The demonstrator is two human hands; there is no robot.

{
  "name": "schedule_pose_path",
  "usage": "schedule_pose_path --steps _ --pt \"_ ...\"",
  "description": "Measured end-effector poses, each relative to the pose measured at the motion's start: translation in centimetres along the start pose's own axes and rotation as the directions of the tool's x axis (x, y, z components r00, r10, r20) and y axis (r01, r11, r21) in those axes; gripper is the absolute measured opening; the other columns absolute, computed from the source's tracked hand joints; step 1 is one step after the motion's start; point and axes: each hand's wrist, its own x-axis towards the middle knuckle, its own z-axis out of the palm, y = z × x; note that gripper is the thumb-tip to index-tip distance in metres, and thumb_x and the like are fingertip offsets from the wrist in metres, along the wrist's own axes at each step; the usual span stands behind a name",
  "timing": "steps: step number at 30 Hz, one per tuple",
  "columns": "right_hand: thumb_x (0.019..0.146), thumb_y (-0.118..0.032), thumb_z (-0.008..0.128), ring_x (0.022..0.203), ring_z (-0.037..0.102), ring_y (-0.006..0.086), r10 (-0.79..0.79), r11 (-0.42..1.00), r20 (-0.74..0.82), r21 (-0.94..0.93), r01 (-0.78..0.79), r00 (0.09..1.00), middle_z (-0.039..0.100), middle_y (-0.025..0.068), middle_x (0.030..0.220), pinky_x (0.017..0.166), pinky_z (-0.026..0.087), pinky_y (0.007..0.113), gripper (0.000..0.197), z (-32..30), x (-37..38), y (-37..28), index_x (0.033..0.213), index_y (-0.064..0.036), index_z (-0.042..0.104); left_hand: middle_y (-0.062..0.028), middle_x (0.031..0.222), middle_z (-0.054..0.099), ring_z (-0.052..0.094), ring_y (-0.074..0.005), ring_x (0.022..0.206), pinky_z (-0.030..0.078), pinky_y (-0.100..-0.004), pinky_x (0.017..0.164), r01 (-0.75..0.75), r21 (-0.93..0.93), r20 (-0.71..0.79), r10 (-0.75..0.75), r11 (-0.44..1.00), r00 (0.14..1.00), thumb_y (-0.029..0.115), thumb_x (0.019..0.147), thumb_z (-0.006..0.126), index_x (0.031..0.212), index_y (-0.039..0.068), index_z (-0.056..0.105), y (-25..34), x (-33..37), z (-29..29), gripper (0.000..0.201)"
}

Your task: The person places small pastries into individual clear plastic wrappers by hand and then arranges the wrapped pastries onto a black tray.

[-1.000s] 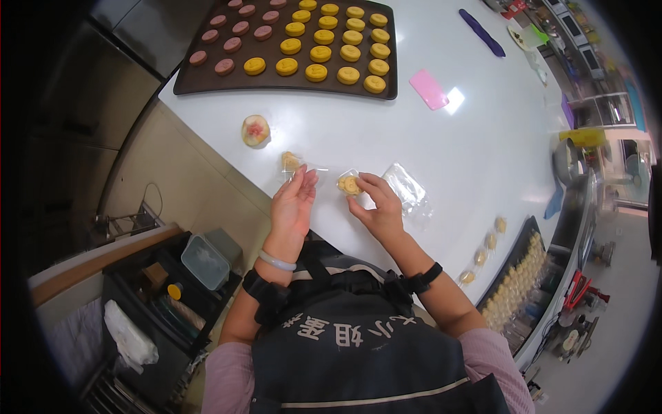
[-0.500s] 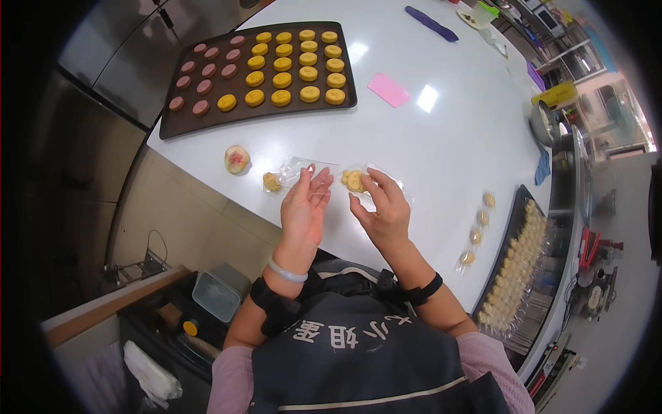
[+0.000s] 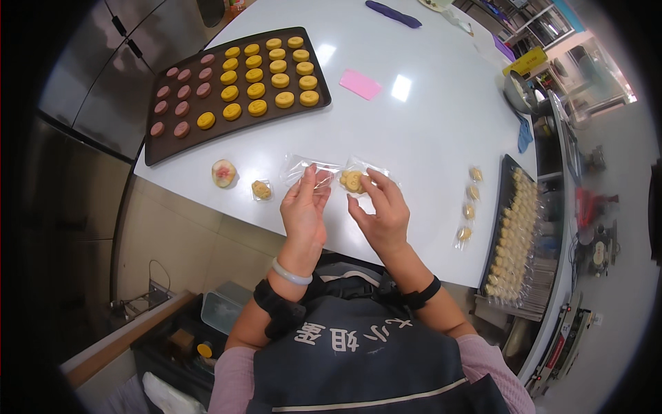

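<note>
My left hand (image 3: 304,210) is raised above the near table edge, thumb and fingers closed on a clear plastic bag (image 3: 298,165). Beside it, my right hand (image 3: 386,214) has its fingertips on a pale yellow, animal-shaped cookie (image 3: 352,181); its thumb stands away from the cookie. More clear film (image 3: 376,164) shows behind that cookie, and how it joins my grip is hard to see. To the left on the table lie a small wrapped cookie (image 3: 261,190) and a pale round piece with a pink centre (image 3: 223,173).
A dark baking tray (image 3: 200,134) of yellow and pink round pastries stands at the far left on the white table (image 3: 427,138). A pink card (image 3: 360,84) lies beyond my hands. At right are several wrapped cookies (image 3: 469,210) in a line and a black tray (image 3: 492,245) of many more.
The view has shifted, so the table and trays sit differently in it. Both hands keep their grips on the bag and cookie; the bag has swung slightly away from the small wrapped cookie.
</note>
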Motion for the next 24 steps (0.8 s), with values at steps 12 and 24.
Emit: schedule_pose_path --steps 12,24 --pt "0.061 -0.004 0.071 0.083 0.06 0.0268 -0.009 0.997 -0.034 -0.077 0.006 0.999 0.059 0.014 0.102 0.066 0.051 0.031 0.038 -1.9 -1.5 -1.9 0.097 -0.0005 0.06 -0.012 0.107 0.059 0.056 -0.0177 0.099 0.043 -0.0296 0.085 0.053 0.019 0.201 -0.056 0.998 0.978 0.029 0.091 0.051 0.118 -0.001 0.048 -1.0 -1.3 0.7 0.04" --pt "0.064 -0.007 0.071 0.08 0.061 0.023 0.127 0.989 -0.016 0.08 -0.125 0.992 0.057 0.0104 0.102 0.062 0.051 0.029 0.038 -6.7 -2.6 1.1 0.101 -0.0047 0.06 -0.0132 0.107 0.057 0.056 -0.0183 0.097 0.046 -0.0296 0.084 0.088 0.245 0.507 -0.204 0.966 0.837 0.022 0.09 0.051 0.121 -0.004 0.042 -3.5 -3.1 3.7 0.042"
